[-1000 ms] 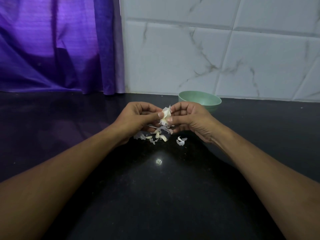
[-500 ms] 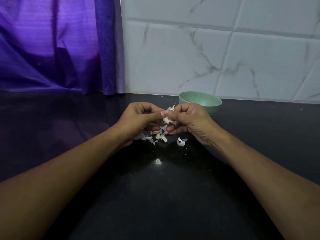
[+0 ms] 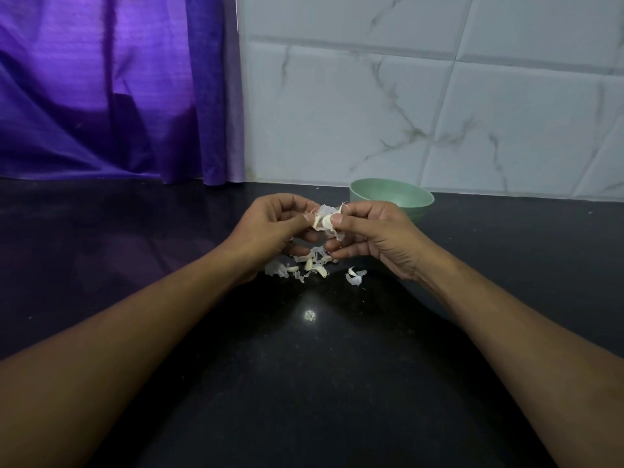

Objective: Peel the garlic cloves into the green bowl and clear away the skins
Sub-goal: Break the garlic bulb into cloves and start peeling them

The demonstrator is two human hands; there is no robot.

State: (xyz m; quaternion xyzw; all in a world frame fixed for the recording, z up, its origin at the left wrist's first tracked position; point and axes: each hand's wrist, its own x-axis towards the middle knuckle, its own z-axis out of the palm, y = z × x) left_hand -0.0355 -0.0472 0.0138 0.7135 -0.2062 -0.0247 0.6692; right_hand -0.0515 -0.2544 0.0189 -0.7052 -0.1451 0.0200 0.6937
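Between left hand (image 3: 270, 229) and right hand (image 3: 380, 233), garlic clove (image 3: 327, 221) now shows barer

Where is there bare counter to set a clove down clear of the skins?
Bare counter lies left of the left hand, below the purple curtain, and right of the green bowl. Crowded: skins litter the patch between it and the right hand.

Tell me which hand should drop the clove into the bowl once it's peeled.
Right, probably. The right hand pinches the clove and sits just in front of the bowl; the left hand, pinching skin, is farther from it.
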